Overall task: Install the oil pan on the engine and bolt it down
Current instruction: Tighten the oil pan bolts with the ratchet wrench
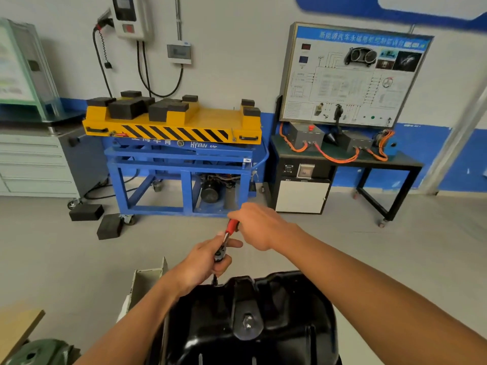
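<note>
A glossy black oil pan (284, 320) lies upside down at the bottom centre, with a drain plug (247, 322) on its raised middle. A ratchet wrench with a red handle (232, 227) stands over the pan's far rim, its socket extension (214, 280) reaching down to the flange. My left hand (208, 262) grips the ratchet head and the top of the extension. My right hand (258, 225) holds the red handle, fingers curled round it. The bolt under the socket is hidden.
A blue lift table with a yellow top (179, 143) stands ahead across the grey floor. Two black rubber blocks (97, 219) lie near its wheel. A training bench (347, 159) is at right, a drawer cabinet (34, 164) at left. An open box (147, 283) sits beside the pan.
</note>
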Demonstrator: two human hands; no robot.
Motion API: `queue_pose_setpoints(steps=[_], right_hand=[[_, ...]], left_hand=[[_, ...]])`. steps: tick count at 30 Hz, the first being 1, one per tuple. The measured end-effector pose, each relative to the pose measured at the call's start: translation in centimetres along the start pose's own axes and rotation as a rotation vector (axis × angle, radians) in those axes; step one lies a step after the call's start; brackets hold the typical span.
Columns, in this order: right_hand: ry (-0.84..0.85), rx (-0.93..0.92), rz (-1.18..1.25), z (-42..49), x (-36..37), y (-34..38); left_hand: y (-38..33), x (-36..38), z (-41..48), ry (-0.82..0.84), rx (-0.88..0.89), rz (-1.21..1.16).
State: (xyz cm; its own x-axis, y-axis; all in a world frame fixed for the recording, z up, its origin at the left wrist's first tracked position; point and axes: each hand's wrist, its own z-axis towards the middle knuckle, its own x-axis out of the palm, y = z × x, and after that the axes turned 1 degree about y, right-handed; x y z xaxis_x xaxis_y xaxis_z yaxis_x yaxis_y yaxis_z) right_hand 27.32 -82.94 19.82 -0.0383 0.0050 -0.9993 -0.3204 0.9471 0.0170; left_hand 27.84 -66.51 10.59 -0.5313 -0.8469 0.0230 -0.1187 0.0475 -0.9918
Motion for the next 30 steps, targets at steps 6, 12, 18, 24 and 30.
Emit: queue_pose_setpoints(steps=[6,12,18,24,30], right_hand=[[0.016,-0.043,-0.04,-0.9,0.9,-1.2],[0.07,-0.03,-0.127,-2.9,-0.3,-1.4],[0.133,-0.099,-0.274,-5.2,-1.6,-0.2],[0.229,-0.153,-0.224,-6.4,-1.9,2.4],[0.286,-0.116,-0.185,-6.6,-1.3,4.0]], left_hand=[[0.3,-0.4,-0.2,-0.045,0.062,0.047],[-0.4,0.5,-0.6,-0.151,0.141,0.107],[-0.4,0.9,-0.5,-0.179,0.137,0.131],[-0.2,1.3,0.0,-0.248,0.156,0.219],[-0.6,2.0,0.4,-0.271,0.132,0.23]])
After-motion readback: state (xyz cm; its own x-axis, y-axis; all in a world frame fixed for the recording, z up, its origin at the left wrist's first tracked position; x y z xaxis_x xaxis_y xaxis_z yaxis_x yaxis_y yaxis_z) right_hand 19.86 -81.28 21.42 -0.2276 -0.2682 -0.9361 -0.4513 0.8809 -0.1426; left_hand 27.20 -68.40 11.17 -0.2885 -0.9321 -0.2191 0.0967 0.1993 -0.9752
